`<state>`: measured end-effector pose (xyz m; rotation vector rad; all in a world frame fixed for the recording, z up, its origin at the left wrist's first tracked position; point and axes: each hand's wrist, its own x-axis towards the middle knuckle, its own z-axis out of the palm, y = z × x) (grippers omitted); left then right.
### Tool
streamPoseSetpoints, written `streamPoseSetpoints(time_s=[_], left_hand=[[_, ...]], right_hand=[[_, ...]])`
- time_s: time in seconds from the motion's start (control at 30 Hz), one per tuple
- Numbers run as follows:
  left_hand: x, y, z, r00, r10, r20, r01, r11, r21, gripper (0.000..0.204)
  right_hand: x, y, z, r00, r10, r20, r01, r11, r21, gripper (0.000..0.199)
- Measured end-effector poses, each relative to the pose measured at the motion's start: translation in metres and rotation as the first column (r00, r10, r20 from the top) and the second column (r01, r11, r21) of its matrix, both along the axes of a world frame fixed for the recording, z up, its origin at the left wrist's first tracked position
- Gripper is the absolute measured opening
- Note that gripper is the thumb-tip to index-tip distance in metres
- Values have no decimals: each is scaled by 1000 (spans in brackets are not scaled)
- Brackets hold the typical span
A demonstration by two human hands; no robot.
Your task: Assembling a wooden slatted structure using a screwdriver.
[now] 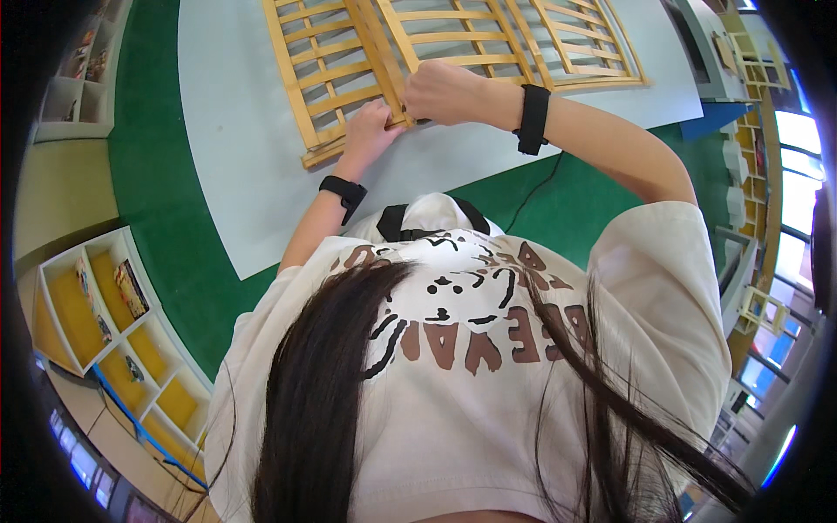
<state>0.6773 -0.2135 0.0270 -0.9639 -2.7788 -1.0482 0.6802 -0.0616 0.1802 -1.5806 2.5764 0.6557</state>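
Light wooden slatted frames point(336, 74) lie on a white sheet at the top of the view. My left hand point(370, 135) grips the near end of a wooden rail at a corner of the left-hand frame, its thumb against the wood. Just to the right, my right hand point(440, 91) is closed in a fist close above the same rail end. A small dark bit shows beneath that fist; what it belongs to is hidden by the fingers. Each wrist wears a black strap.
The white sheet point(218, 166) covers part of a green floor point(148, 148). A white shelf unit with yellow backing point(135, 301) stands at the left. A thin black cable point(532, 193) runs over the floor at my right. Shelves and windows line the right side.
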Motion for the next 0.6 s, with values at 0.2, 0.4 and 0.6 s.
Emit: streamPoseSetpoints(time_s=[0.2,0.4,0.6], left_hand=[[-1,0,2,1000,26,3,-26,999,-35,25],[2,1,4,997,69,44,-66,995,-68,24],[2,1,9,996,78,42,-74,993,-91,23]], right_hand=[[-1,1,-7,1000,-2,29,6,991,-133,2],[0,-4,-3,992,-115,56,119,990,-80,5],[1,-4,-4,988,-133,73,143,979,-145,5]])
